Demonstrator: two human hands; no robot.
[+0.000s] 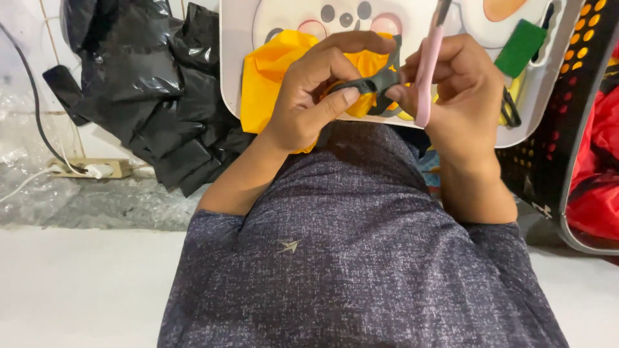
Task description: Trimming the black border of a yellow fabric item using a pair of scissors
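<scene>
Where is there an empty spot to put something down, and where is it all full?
The pale floor is bare, between the black plastic bags, the power strip and the grey shirt. The white tray is crowded with yellow cloth, a green block, the left hand and the right hand.

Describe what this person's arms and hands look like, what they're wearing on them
Both forearms are bare. The left hand and right hand wear no gloves, and no rings or watch show. Short sleeves of a dark grey-blue speckled shirt end near the elbows; the shirt bears a small pale arrow-shaped mark.
</scene>
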